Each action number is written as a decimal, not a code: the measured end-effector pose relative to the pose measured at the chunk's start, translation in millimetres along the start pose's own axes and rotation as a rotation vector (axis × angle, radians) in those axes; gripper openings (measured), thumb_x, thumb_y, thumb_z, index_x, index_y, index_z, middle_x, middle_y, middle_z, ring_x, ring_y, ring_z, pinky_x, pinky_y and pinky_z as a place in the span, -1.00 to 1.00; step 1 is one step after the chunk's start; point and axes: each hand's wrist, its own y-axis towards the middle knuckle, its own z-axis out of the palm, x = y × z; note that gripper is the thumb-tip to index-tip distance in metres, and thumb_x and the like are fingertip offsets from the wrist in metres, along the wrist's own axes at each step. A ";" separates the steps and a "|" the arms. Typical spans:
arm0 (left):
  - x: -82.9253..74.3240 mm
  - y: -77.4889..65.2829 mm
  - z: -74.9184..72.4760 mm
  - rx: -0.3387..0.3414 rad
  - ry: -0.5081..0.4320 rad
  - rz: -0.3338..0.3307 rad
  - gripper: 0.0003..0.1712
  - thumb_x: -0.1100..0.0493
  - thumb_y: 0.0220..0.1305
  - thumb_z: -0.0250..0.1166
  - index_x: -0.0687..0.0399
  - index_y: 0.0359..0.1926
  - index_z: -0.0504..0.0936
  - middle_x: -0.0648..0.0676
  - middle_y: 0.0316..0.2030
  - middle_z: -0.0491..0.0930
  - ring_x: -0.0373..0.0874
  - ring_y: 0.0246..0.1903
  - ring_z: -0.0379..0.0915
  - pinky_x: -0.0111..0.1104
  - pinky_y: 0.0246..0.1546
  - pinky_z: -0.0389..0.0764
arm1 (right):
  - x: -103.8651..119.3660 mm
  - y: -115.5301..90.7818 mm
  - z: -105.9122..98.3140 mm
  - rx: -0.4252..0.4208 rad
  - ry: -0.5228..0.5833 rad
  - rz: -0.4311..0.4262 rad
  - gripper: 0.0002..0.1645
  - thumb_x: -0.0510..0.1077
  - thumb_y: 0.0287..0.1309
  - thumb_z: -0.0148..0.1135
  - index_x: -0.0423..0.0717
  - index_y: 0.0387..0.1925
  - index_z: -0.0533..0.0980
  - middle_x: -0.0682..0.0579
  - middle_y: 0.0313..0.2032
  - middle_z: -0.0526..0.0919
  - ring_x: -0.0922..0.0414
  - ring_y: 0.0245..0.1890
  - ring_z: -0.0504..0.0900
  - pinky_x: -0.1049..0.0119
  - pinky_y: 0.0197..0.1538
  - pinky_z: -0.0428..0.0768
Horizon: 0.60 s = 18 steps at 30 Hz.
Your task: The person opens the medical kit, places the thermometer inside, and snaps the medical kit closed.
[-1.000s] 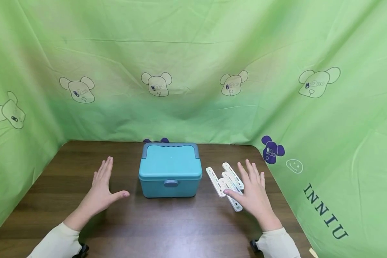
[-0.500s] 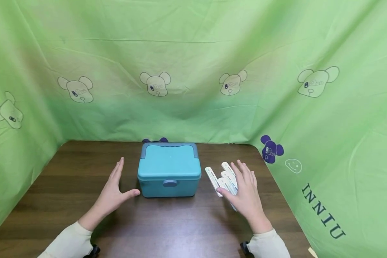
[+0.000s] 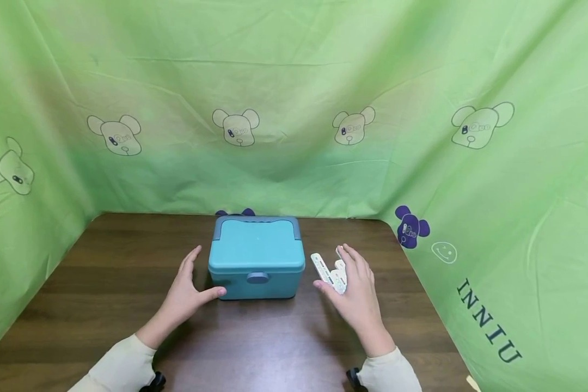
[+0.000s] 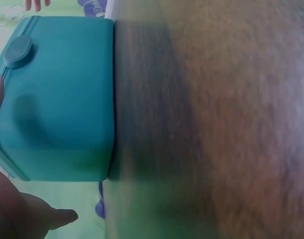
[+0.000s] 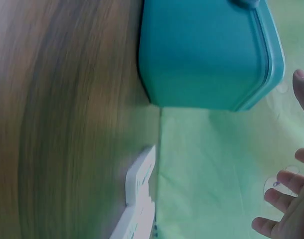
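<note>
A teal box [image 3: 257,247] with a closed lid, a blue-grey handle and a round front latch [image 3: 257,278] stands on the table. My left hand [image 3: 188,288] is at the box's left side, fingers spread, the thumb overlapping its lower front corner in the head view. To the box's right, my right hand [image 3: 357,291] hovers with thumb and fingers apart. Several white printed strips [image 3: 322,268] lie partly hidden beneath the right hand. In the left wrist view the box [image 4: 62,99] fills the left side; the right wrist view shows its right side [image 5: 202,55] and the strips [image 5: 141,174].
The dark wooden table [image 3: 269,348] reaches back to a green curtain [image 3: 284,179] printed with bear heads, which also hangs along both sides. The curtain's right side [image 3: 534,245] runs close along the table edge.
Both hands have moved inward toward the box, the left one rightward and the right one leftward. The right hand now covers more of the strips. The box stays in place.
</note>
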 end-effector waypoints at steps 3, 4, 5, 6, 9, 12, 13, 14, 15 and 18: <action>-1.4 -0.5 4.0 -0.007 -0.032 -0.003 0.40 -0.25 -0.01 0.62 -0.10 0.65 -0.09 0.20 0.60 -0.07 0.34 0.53 -0.03 0.32 0.37 0.23 | 10.5 -2.7 2.8 -0.008 0.026 0.028 0.15 0.20 -0.10 0.65 -0.04 0.49 0.33 -0.09 0.46 0.33 -0.13 0.42 0.30 -0.20 0.37 0.24; -2.1 -0.2 5.4 -0.011 -0.046 0.000 0.40 -0.24 -0.01 0.62 -0.09 0.64 -0.08 0.20 0.59 -0.06 0.35 0.53 -0.02 0.30 0.38 0.24 | 14.0 -3.4 3.8 -0.013 0.036 0.035 0.15 0.19 -0.10 0.65 -0.04 0.48 0.33 -0.09 0.46 0.33 -0.12 0.43 0.30 -0.19 0.36 0.25; -2.8 0.2 6.5 -0.015 -0.056 0.007 0.39 -0.23 0.00 0.62 -0.07 0.64 -0.08 0.21 0.59 -0.06 0.36 0.52 -0.01 0.28 0.39 0.24 | 17.5 -4.1 4.8 -0.019 0.046 0.042 0.13 0.17 -0.10 0.66 -0.05 0.47 0.35 -0.08 0.46 0.33 -0.11 0.43 0.29 -0.18 0.36 0.26; -3.7 0.5 7.6 -0.019 -0.066 0.011 0.38 -0.22 0.00 0.62 -0.06 0.64 -0.07 0.20 0.59 -0.06 0.37 0.51 0.01 0.26 0.40 0.24 | 21.0 -4.9 5.9 -0.027 0.054 0.047 0.12 0.16 -0.10 0.66 -0.06 0.46 0.36 -0.08 0.46 0.33 -0.11 0.44 0.29 -0.16 0.36 0.27; -6.2 1.3 10.8 -0.029 -0.091 0.025 0.36 -0.19 0.01 0.62 -0.05 0.64 -0.05 0.18 0.59 -0.04 0.35 0.51 0.02 0.21 0.43 0.23 | 32.9 -7.8 9.4 -0.053 0.080 0.055 0.07 0.12 -0.09 0.67 -0.12 0.42 0.39 -0.11 0.43 0.35 -0.12 0.45 0.27 -0.12 0.41 0.27; -7.0 1.7 14.8 -0.036 -0.112 0.033 0.34 -0.16 0.02 0.63 -0.01 0.63 -0.03 0.16 0.59 -0.02 0.29 0.53 0.02 0.18 0.45 0.22 | 44.8 -11.4 14.7 -0.083 0.111 0.062 0.03 0.07 -0.09 0.68 -0.17 0.38 0.42 -0.14 0.37 0.40 -0.12 0.42 0.31 -0.04 0.42 0.28; -6.9 1.8 16.2 -0.035 -0.128 0.034 0.34 -0.14 0.03 0.63 -0.01 0.63 -0.04 0.16 0.59 -0.02 0.28 0.53 0.02 0.16 0.46 0.22 | 48.7 -12.7 16.9 -0.094 0.118 0.065 0.01 0.06 -0.09 0.68 -0.17 0.36 0.43 -0.14 0.34 0.41 -0.11 0.40 0.33 -0.01 0.41 0.30; -7.1 1.8 17.5 -0.032 -0.144 0.033 0.33 -0.12 0.04 0.63 0.00 0.63 -0.04 0.16 0.59 -0.02 0.26 0.53 0.03 0.15 0.46 0.21 | 52.5 -13.9 19.0 -0.103 0.127 0.068 -0.01 0.05 -0.09 0.68 -0.17 0.35 0.44 -0.14 0.32 0.43 -0.10 0.37 0.36 0.02 0.40 0.31; -7.2 1.8 18.7 -0.030 -0.158 0.031 0.32 -0.09 0.06 0.62 0.00 0.63 -0.05 0.16 0.59 -0.02 0.25 0.53 0.05 0.13 0.46 0.22 | 56.4 -15.1 21.5 -0.115 0.132 0.075 -0.03 0.05 -0.09 0.68 -0.16 0.33 0.45 -0.12 0.29 0.45 -0.08 0.35 0.38 0.04 0.38 0.33; -7.4 1.3 21.7 -0.029 -0.201 0.022 0.31 -0.04 0.07 0.63 0.01 0.63 -0.06 0.19 0.57 -0.01 0.26 0.51 0.10 0.11 0.44 0.26 | 67.8 -18.3 29.8 -0.146 0.139 0.078 -0.09 0.04 -0.07 0.68 -0.13 0.29 0.48 -0.10 0.23 0.47 -0.04 0.29 0.43 0.08 0.33 0.38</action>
